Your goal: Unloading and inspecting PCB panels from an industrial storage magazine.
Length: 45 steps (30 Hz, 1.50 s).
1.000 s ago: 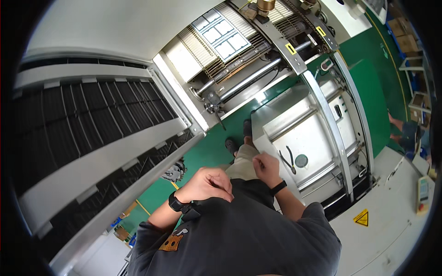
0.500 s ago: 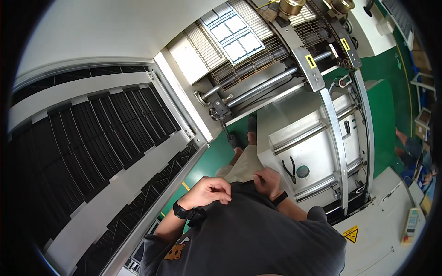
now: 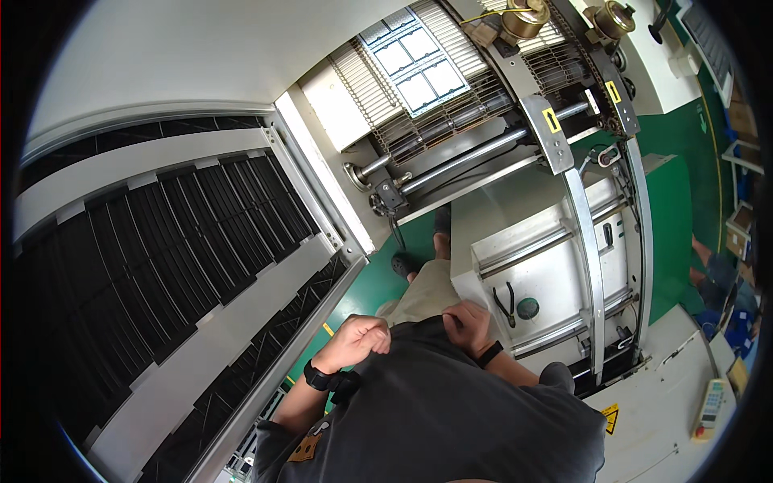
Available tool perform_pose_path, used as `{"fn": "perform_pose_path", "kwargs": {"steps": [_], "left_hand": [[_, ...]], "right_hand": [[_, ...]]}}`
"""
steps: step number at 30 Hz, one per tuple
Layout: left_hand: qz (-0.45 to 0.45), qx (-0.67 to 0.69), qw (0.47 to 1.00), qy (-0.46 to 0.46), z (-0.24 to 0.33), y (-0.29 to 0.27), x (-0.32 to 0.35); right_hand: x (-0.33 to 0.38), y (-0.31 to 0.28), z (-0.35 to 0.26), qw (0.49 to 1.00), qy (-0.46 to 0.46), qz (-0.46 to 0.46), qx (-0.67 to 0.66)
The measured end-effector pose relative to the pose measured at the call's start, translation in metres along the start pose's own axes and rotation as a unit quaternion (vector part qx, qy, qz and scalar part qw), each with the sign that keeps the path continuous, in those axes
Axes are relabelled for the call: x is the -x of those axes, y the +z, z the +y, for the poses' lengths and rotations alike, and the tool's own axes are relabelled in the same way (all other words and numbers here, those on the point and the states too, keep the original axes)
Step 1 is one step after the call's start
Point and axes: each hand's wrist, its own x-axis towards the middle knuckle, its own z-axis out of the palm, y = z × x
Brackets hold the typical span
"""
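I make out two yellow labels with black arrows [image 3: 551,120] on the conveyor rails [image 3: 576,209], and a yellow warning triangle [image 3: 611,419] partly behind the right sleeve. From here, the left hand [image 3: 356,340] shows its fingers folded loosely inward, above the dark shirt [image 3: 451,402]; the right hand [image 3: 469,324] is curled up beside the shirt's hem. I can't tell whether either grips anything. Nearest the right hand, the pliers [image 3: 510,314] lie splayed on the white machine bed [image 3: 555,278].
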Motion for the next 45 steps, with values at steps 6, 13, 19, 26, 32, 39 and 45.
{"fn": "perform_pose_path", "kwargs": {"steps": [6, 13, 19, 26, 32, 39, 45], "left_hand": [[0.087, -0.017, 0.994, 0.066, 0.013, 0.011, -0.011], [0.108, -0.074, 0.991, 0.028, 0.019, 0.016, -0.014], [0.035, -0.149, 0.987, 0.053, 0.024, 0.01, -0.009], [0.044, -0.036, 0.998, 0.005, 0.024, 0.015, -0.001], [0.08, -0.047, 0.995, -0.021, 0.021, 0.019, 0.008], [0.044, -0.07, 0.991, 0.103, -0.017, 0.004, 0.026], [0.096, -0.072, 0.989, 0.084, -0.006, 0.018, 0.033]], "right_hand": [[0.001, 0.001, -0.001, 1.0, 0.01, 0.002, -0.025], [0.001, -0.001, 0.0, 1.0, 0.013, 0.005, -0.026], [0.002, -0.002, -0.002, 1.0, 0.019, 0.0, -0.005], [0.004, -0.001, -0.002, 1.0, 0.016, 0.005, -0.004], [0.007, 0.0, -0.004, 1.0, 0.027, -0.007, -0.007], [0.005, 0.001, -0.009, 1.0, 0.016, -0.013, 0.004], [0.009, 0.001, -0.013, 1.0, 0.012, -0.002, 0.027]]}}
